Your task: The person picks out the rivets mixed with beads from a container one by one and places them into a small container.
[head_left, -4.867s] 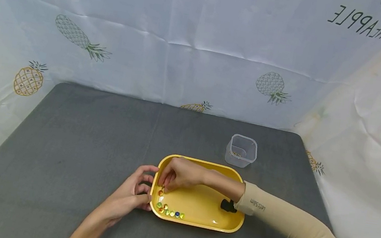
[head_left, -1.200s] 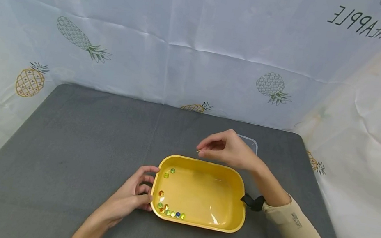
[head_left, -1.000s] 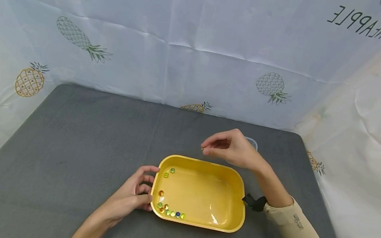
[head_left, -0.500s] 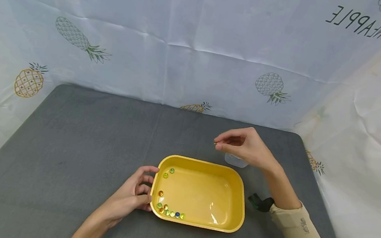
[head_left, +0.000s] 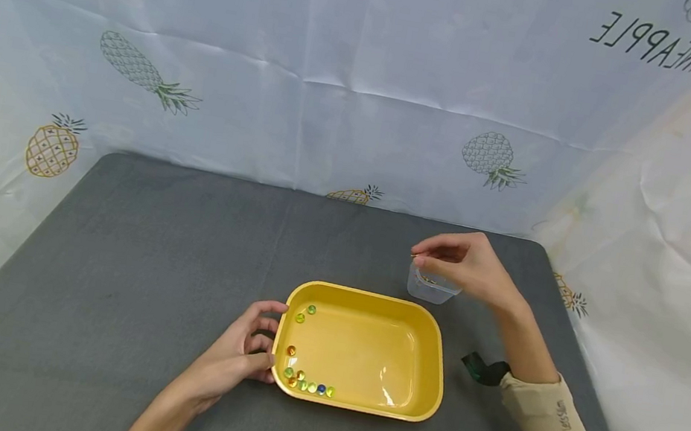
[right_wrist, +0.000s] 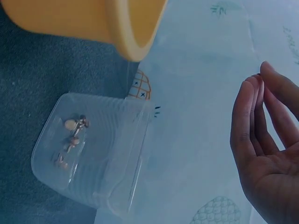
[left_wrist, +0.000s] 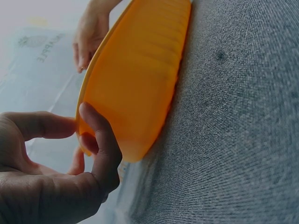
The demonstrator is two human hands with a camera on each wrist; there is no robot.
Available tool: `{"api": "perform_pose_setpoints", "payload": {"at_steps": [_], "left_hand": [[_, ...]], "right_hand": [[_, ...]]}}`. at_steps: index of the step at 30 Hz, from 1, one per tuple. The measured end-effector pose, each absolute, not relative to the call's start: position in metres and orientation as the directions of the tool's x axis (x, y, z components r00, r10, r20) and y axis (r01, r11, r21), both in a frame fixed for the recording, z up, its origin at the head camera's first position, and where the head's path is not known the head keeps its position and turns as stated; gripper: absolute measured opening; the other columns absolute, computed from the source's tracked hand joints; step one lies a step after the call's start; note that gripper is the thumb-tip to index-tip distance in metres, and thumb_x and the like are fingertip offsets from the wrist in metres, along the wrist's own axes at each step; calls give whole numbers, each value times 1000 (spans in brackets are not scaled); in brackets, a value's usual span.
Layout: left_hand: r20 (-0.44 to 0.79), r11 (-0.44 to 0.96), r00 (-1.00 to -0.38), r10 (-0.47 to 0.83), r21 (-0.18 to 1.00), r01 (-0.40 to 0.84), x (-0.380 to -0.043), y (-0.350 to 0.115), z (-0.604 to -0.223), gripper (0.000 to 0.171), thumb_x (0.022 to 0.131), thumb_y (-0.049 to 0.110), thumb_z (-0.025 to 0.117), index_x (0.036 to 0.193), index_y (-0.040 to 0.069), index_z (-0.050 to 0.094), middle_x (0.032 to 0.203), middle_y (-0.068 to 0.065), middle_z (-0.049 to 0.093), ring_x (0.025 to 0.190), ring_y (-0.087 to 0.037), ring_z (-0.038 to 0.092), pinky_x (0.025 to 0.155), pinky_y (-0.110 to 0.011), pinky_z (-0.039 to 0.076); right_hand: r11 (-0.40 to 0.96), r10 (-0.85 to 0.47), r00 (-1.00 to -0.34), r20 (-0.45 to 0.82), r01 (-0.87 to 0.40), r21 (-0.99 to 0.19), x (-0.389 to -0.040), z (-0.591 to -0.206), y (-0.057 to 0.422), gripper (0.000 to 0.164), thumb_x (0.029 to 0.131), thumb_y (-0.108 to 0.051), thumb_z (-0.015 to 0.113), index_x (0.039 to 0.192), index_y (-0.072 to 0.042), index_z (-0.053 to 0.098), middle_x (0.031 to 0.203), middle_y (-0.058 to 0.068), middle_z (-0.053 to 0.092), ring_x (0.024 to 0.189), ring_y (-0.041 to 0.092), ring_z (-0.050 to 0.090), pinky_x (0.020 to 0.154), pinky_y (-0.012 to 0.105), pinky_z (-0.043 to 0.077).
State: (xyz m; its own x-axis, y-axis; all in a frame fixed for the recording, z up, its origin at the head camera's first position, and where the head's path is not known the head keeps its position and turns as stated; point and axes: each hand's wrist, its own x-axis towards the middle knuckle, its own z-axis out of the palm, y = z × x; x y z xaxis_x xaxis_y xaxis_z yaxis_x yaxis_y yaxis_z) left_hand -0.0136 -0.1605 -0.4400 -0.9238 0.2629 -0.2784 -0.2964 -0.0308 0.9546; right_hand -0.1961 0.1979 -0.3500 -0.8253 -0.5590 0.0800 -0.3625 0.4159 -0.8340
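Note:
My left hand (head_left: 231, 356) grips the left end of a yellow tray (head_left: 357, 353), thumb and fingers on its rim. Inside the tray, several glass marbles lie along the left and near sides: green (head_left: 312, 309), amber (head_left: 292, 350) and one blue (head_left: 321, 389). Above a small clear plastic container (head_left: 431, 292), my right hand (head_left: 469, 269) pinches a tiny gold thumbtack (head_left: 414, 256) between its fingertips. Mostly hidden in the right wrist view, that tack barely shows at the fingertips. Several gold thumbtacks (right_wrist: 72, 124) lie at the bottom of the container.
A grey cloth-covered table (head_left: 163, 254) bears the tray and the container, which stands behind the tray's right end. Pineapple-print sheets (head_left: 263, 52) hang at the back and sides. A black strap (head_left: 485, 369) dangles from my right forearm.
Earlier my right hand was reaching into the tray's left end. It has since lifted out with a thumbtack and moved right, over the clear container. My left hand has stayed on the tray.

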Motion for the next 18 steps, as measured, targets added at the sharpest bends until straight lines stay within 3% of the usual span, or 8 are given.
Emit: {"api": "perform_pose_setpoints", "payload": {"at_steps": [11, 18], "left_hand": [[-280, -32, -923, 264, 954, -298, -14, -161, -440, 77, 94, -4, 62, 162, 10, 30, 139, -23, 48, 87, -17, 64, 72, -30, 62], [-285, -33, -921, 266, 952, -304, -14, -161, -439, 77, 94, -4, 63, 162, 10, 30, 140, -23, 48, 88, -17, 64, 73, -30, 62]], "right_hand": [[476, -517, -853, 75, -359, -803, -206, -359, 215, 22, 97, -12, 81, 118, -4, 81, 106, 9, 80, 85, 12, 76, 80, 25, 64], [505, -483, -873, 60, -335, -795, -215, -365, 225, 25, 99, -16, 80, 120, -2, 80, 106, 4, 81, 83, 15, 72, 77, 25, 63]]}}
